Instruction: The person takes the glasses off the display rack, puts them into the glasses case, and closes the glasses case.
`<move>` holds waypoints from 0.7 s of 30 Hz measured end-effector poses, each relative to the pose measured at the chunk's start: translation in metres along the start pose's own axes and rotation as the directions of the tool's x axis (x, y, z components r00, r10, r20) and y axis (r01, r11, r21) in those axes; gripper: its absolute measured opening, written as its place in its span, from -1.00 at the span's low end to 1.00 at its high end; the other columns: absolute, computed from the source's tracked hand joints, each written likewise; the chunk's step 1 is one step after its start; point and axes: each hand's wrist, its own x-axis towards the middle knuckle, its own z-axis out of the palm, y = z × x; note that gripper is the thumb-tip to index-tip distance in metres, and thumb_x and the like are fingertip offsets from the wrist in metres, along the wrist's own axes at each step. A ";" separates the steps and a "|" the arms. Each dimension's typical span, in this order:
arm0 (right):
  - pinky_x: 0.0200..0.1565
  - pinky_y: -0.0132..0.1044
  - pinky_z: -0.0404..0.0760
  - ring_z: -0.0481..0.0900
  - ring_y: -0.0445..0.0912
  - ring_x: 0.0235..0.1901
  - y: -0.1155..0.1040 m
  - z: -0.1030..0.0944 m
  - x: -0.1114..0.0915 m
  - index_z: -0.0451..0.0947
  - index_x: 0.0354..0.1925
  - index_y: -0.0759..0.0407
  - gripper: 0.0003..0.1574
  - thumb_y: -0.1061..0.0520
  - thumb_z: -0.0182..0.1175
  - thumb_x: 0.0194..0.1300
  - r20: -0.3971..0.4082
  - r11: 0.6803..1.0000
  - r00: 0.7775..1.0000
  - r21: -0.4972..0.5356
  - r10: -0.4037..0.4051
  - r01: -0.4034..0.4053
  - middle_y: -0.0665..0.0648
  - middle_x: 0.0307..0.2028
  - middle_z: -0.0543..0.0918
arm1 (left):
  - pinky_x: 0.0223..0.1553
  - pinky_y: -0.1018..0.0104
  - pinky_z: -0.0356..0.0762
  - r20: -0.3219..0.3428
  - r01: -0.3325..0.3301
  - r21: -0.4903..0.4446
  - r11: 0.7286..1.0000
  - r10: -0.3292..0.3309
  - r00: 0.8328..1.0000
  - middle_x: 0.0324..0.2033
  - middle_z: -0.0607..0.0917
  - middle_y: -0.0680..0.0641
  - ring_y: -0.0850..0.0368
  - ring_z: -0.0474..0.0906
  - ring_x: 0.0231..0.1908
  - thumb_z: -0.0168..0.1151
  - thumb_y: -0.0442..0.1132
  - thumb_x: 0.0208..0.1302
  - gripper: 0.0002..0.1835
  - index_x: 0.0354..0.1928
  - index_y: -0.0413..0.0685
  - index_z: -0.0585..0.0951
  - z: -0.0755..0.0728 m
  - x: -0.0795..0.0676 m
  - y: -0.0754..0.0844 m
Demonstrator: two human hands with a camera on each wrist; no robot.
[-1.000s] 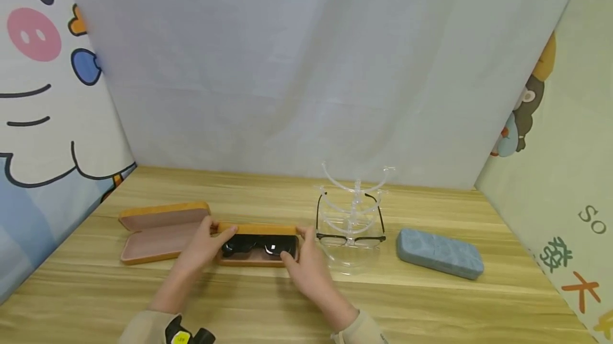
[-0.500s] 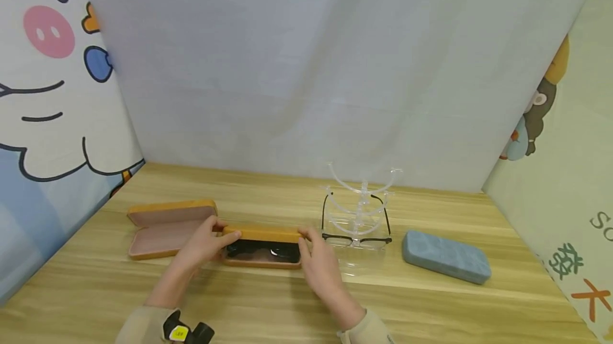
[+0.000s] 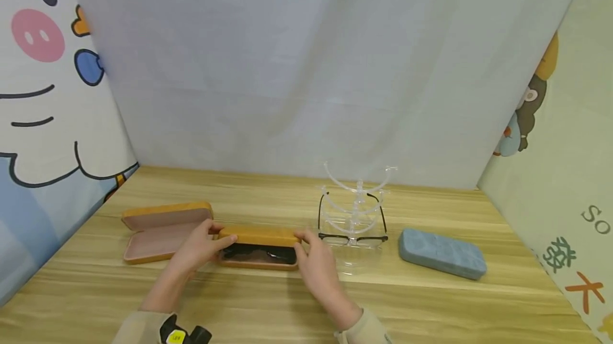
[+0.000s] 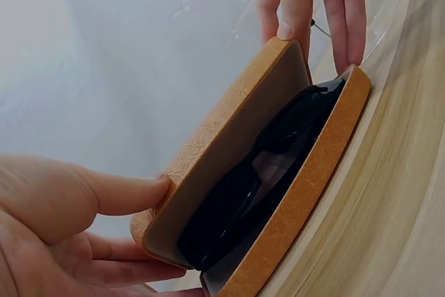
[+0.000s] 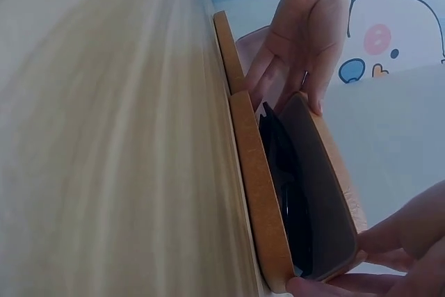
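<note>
An orange glasses case (image 3: 261,236) stands partly open on the table, its lid tilted over the tray. Dark sunglasses (image 3: 275,253) lie inside; the left wrist view shows these sunglasses (image 4: 224,203) folded between lid and base. My left hand (image 3: 198,245) grips the case's left end, thumb on the lid and fingers around the end. At the right end, my right hand (image 3: 317,264) holds the lid's corner, with other fingers down by the base, as the right wrist view also shows. The lid hides the upper part of the sunglasses in the head view.
A second orange case (image 3: 155,240) lies wide open just left of my left hand. Right of my right hand stands a clear display stand (image 3: 356,208) carrying black-framed eyeglasses (image 3: 351,240). Further right is a closed blue case (image 3: 441,253). A pale curtain (image 3: 268,67) hangs behind the table.
The lid has swung forward and down over the sunglasses, covering more of them. My right thumb has moved from the front of the case up to the lid.
</note>
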 end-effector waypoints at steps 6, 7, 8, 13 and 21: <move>-0.69 -0.46 0.30 0.17 -0.28 -0.80 -0.001 -0.003 0.000 0.54 -0.05 0.22 -0.70 0.23 0.12 0.22 0.029 0.998 0.999 0.051 0.036 -0.038 0.26 0.02 0.56 | -0.14 0.04 0.54 0.003 -0.003 0.007 1.000 0.003 1.000 0.15 0.27 -0.41 -0.20 0.44 -0.06 0.17 -0.05 0.22 -0.33 0.18 -0.39 0.21 -0.001 0.000 -0.001; -0.72 -0.48 0.27 0.16 -0.28 -0.81 -0.001 -0.003 0.001 0.55 -0.05 0.22 -0.69 0.23 0.13 0.21 0.034 0.997 0.998 0.055 0.044 -0.046 0.26 0.02 0.55 | -0.13 0.04 0.53 0.003 -0.003 0.010 1.000 0.003 1.000 0.15 0.27 -0.42 -0.22 0.43 -0.04 0.18 -0.04 0.22 -0.32 0.18 -0.39 0.21 -0.001 0.000 -0.001; -0.76 -0.50 0.23 0.14 -0.28 -0.83 -0.001 -0.003 0.001 0.55 -0.04 0.22 -0.69 0.23 0.13 0.21 0.040 0.997 0.998 0.062 0.050 -0.052 0.26 0.02 0.55 | -0.13 0.03 0.53 0.004 -0.002 0.011 1.000 0.002 1.000 0.16 0.26 -0.43 -0.22 0.44 -0.05 0.18 -0.04 0.22 -0.32 0.18 -0.39 0.21 -0.001 0.000 -0.001; -0.82 -0.55 0.11 0.08 -0.30 -0.87 0.001 -0.003 0.002 0.56 -0.04 0.21 -0.68 0.20 0.14 0.21 0.051 0.996 0.998 0.074 0.047 -0.051 0.27 -0.01 0.57 | -0.10 0.00 0.50 -0.002 -0.004 0.043 0.999 0.004 1.000 0.18 0.23 -0.47 -0.19 0.48 -0.10 0.16 -0.04 0.23 -0.32 0.19 -0.40 0.21 -0.002 0.000 -0.002; -0.21 -0.12 0.58 0.59 0.04 -0.23 0.007 -0.002 0.002 0.62 -0.17 0.22 -0.73 0.27 0.23 0.10 0.060 0.999 0.997 0.016 0.047 -0.048 0.21 -0.09 0.62 | -0.08 -0.06 0.41 -0.029 -0.006 0.128 0.992 0.010 1.000 0.04 0.41 -0.41 -0.31 0.34 0.04 0.25 -0.21 0.15 -0.51 0.02 -0.40 0.36 0.002 0.004 -0.005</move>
